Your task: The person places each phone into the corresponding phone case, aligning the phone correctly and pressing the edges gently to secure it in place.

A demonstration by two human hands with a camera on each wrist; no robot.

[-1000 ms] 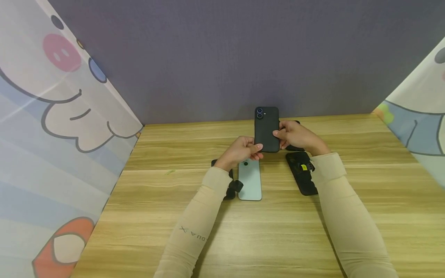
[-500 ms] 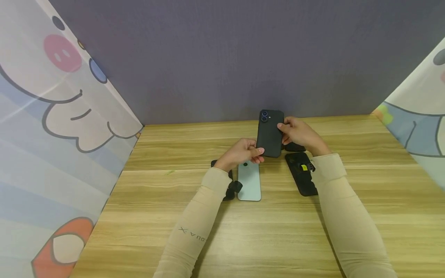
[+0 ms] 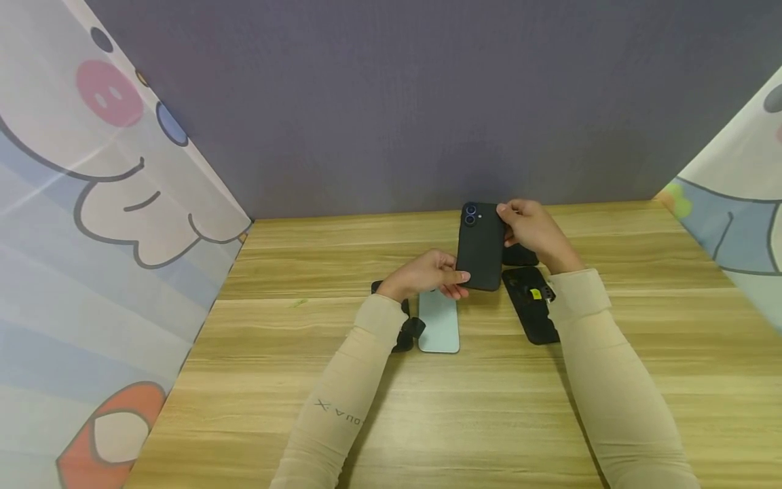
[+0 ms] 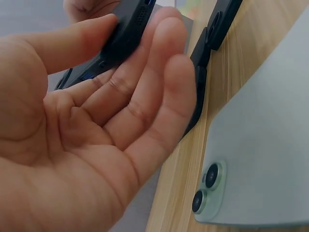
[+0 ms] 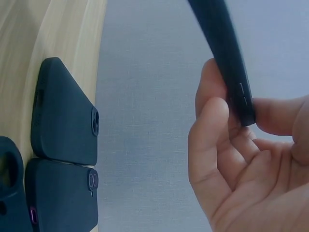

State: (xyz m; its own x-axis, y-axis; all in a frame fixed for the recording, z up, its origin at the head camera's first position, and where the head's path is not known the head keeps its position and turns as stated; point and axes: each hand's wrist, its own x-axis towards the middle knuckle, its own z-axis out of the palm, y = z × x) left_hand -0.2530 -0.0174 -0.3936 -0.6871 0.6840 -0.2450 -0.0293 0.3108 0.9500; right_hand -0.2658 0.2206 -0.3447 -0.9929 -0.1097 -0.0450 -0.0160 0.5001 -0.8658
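Both hands hold a smartphone in a black case (image 3: 480, 248), raised above the back of the table with its camera side towards the head view. My left hand (image 3: 430, 273) pinches its lower left corner between thumb and fingers. At the upper right corner my right hand (image 3: 533, 231) grips it, thumb on the camera side. In the right wrist view the held phone (image 5: 227, 63) appears edge-on, side buttons visible. A pale mint smartphone (image 3: 438, 324) lies below my left hand, its two lenses (image 4: 211, 176) showing in the left wrist view.
Two black phones (image 5: 65, 113) lie side by side near the grey back wall (image 5: 145, 121). A black piece with a camera cutout (image 5: 7, 166) sits beside them. Another black flat object (image 3: 403, 339) is partly hidden under the left wrist. The wooden table (image 3: 489, 421) extends towards the front.
The held phone has come down and to the right, tilting slightly. My right hand has shifted up along its right edge to the top corner. The left hand has moved slightly lower.
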